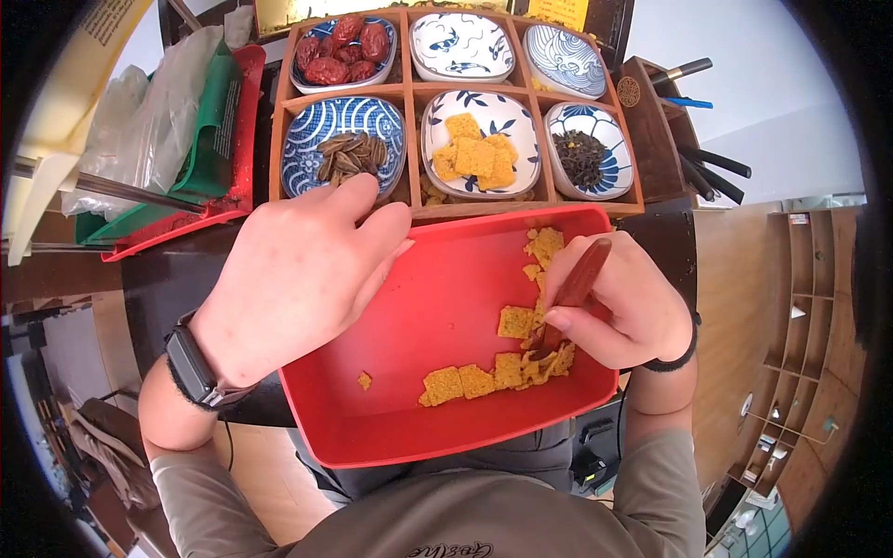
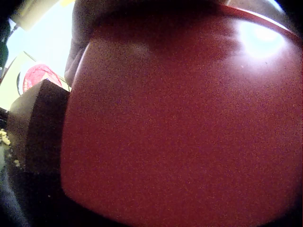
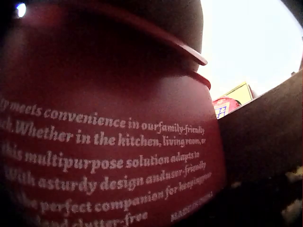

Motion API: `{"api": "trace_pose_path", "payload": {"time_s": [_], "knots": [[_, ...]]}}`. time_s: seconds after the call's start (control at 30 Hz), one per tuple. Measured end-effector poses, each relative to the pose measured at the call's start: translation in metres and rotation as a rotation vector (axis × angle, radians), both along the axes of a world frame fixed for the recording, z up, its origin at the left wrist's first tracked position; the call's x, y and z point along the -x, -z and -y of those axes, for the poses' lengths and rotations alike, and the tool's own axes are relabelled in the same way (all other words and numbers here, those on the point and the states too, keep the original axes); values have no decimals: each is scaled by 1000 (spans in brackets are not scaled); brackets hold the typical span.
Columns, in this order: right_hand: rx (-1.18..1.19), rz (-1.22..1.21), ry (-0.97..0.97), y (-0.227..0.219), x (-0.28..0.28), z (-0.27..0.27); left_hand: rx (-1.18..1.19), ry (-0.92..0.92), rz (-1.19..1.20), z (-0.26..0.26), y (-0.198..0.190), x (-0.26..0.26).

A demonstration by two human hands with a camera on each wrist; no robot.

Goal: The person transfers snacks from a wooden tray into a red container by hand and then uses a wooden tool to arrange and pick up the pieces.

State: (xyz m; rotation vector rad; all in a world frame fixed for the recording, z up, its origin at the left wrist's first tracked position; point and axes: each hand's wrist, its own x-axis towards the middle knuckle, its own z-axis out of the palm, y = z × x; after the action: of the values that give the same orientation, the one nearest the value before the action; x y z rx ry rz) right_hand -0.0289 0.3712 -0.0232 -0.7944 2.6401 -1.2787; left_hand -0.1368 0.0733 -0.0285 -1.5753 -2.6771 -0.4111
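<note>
In the head view, a grey-brown shirt front is seen nearest the camera. Beyond it, a red tub is held across the near edge of a dark tabletop. Its rim is gripped by the bent fingers of the left hand. A reddish-brown handle is pinched between thumb and fingers of the right hand, among yellow crackers at the tub's right side. A wooden tray is set behind, its six compartments filled with patterned bowls; red dates, seeds, cracker squares and dark leaves are contained in four. It is flanked by a green bin and a wooden pen box. A chair, wood-toned floor and shelves are seen beyond.

In the left wrist view, the frame is mostly filled by the tub's outer wall; a dark block-like edge is shown beside it.

In the right wrist view, white lettering is printed on the tub; the right hand's grip cannot be told there.
</note>
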Motion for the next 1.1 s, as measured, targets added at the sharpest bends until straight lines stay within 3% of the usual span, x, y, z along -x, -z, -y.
{"api": "trace_pose_path", "payload": {"time_s": [0.27,0.43,0.7,0.93,1.1], "knots": [[185,49,193,2,-8,-1,4,0,9,0,-1,0],[509,174,326,9,-12,2,-2,-4,2,1,0,0],[774,232,459,8,-5,-2,-10,5,-2,1,0,0],[964,44,584,12,5,-1,-11,8,-4,1,1,0],[838,-56,662,16,13,-10,-29,15,-2,2,1,1]]}}
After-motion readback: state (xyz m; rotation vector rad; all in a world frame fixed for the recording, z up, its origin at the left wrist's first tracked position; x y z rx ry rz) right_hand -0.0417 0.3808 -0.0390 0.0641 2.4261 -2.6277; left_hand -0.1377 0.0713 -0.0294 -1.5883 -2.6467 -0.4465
